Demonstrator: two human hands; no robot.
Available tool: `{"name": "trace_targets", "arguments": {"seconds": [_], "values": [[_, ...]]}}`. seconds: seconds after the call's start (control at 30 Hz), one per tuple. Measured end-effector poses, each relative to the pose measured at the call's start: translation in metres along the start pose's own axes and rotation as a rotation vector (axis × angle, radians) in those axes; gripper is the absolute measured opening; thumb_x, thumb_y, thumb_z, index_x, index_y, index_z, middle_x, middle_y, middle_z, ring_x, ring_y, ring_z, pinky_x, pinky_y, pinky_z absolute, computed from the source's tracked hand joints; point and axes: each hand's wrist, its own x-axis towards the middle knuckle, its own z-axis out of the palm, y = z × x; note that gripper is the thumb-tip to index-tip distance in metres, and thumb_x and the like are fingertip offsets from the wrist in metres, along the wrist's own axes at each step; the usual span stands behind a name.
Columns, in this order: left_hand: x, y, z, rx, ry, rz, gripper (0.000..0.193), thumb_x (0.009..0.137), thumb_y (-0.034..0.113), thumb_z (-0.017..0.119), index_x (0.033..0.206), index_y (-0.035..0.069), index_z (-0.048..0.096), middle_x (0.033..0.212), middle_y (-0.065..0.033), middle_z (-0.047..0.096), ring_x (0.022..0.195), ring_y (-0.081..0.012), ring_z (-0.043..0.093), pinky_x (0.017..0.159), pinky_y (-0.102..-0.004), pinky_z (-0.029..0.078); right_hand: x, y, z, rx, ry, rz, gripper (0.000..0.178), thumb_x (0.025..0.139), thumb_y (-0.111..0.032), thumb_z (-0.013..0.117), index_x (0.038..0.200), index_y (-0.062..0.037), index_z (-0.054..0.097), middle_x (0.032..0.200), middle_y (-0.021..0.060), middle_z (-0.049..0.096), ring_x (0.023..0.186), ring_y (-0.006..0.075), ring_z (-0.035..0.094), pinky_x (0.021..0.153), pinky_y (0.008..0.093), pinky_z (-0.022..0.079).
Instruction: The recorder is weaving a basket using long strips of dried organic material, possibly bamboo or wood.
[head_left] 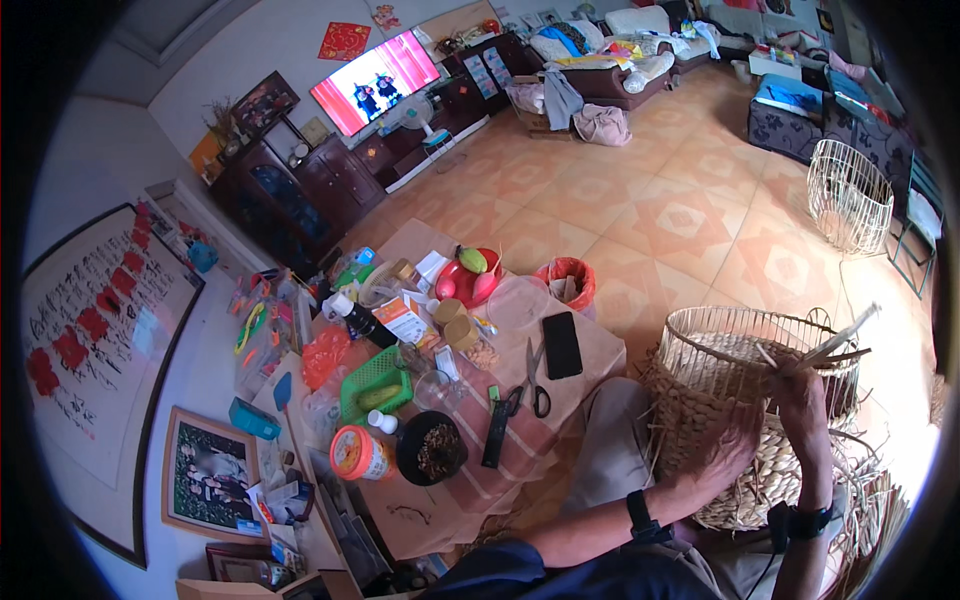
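Note:
A half-woven basket stands by my knees, with thick braided plant fibre round its lower wall and bare thin ribs under the upper hoop. My right hand is closed at the basket's near right rim, pinching pale flat fibre strands whose loose ends stick up to the right. Against the outer woven wall, just left of it, lies my left hand; it is blurred and its fingers cannot be made out. More loose fibre hangs and lies in a bundle at the basket's right side.
On the table to my left are scissors, a black phone, a dark bowl, a green basket and several jars. A red-lined bin stands behind the table. Farther right is a bare wire basket frame.

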Motion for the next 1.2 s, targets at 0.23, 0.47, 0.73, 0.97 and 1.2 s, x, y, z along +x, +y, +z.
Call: {"name": "trace_targets", "arguments": {"seconds": [0.23, 0.47, 0.73, 0.97, 1.2], "values": [[0.006, 0.009, 0.016, -0.149, -0.101, -0.037, 0.036, 0.088, 0.012, 0.050, 0.118, -0.004, 0.061, 0.105, -0.0173, 0.060, 0.100, -0.0287, 0.057, 0.100, -0.0419, 0.044, -0.017, 0.000, 0.012, -0.515, 0.023, -0.188, 0.008, 0.089, -0.004, 0.064, 0.088, 0.0028, 0.068, 0.076, 0.0208, 0.064, 0.069, 0.0409, 0.063, 0.059, 0.0437, 0.048], [-0.008, 0.005, 0.050, -0.633, 0.118, -0.101, 0.042, 0.089, 0.003, 0.048, 0.130, -0.006, 0.054, 0.122, -0.0226, 0.057, 0.116, -0.0382, 0.055, 0.106, -0.0477, 0.043, -0.020, -0.009, 0.024, -0.883, 0.020, -0.192, 0.014, 0.084, -0.003, 0.059, 0.093, -0.0027, 0.071, 0.086, 0.0194, 0.068, 0.079, 0.0372, 0.068, 0.066, 0.0452, 0.052], [-0.006, -0.009, 0.054, -0.752, -0.014, -0.055, 0.041, 0.090, 0.003, 0.051, 0.130, -0.001, 0.056, 0.123, -0.0186, 0.060, 0.118, -0.0314, 0.055, 0.108, -0.0441, 0.042, -0.021, 0.012, 0.028, -0.616, 0.165, -0.196, 0.014, 0.088, -0.006, 0.064, 0.101, -0.0054, 0.069, 0.085, 0.0165, 0.069, 0.078, 0.0373, 0.068, 0.068, 0.0440, 0.052], [-0.001, -0.023, 0.031, -0.817, 0.007, -0.047, 0.039, 0.087, -0.002, 0.054, 0.126, -0.001, 0.056, 0.121, -0.0187, 0.058, 0.116, -0.0339, 0.057, 0.102, -0.0438, 0.046, -0.053, 0.039, 0.004, -0.052, 0.264, 0.095, 0.031, 0.091, 0.001, 0.065, 0.122, -0.0039, 0.059, 0.075, 0.0008, 0.063, 0.063, 0.0082, 0.056, 0.054, 0.0240, 0.044], [0.014, -0.017, 0.017, -0.926, -0.208, -0.111, 0.036, 0.085, -0.004, 0.053, 0.121, -0.002, 0.053, 0.111, -0.0190, 0.058, 0.109, -0.0346, 0.058, 0.094, -0.0428, 0.049, -0.074, 0.067, -0.036, 0.715, 0.400, 0.205, 0.020, 0.094, -0.004, 0.069, 0.111, -0.0096, 0.059, 0.080, 0.0003, 0.067, 0.062, 0.0080, 0.062, 0.052, 0.0215, 0.049]]}}
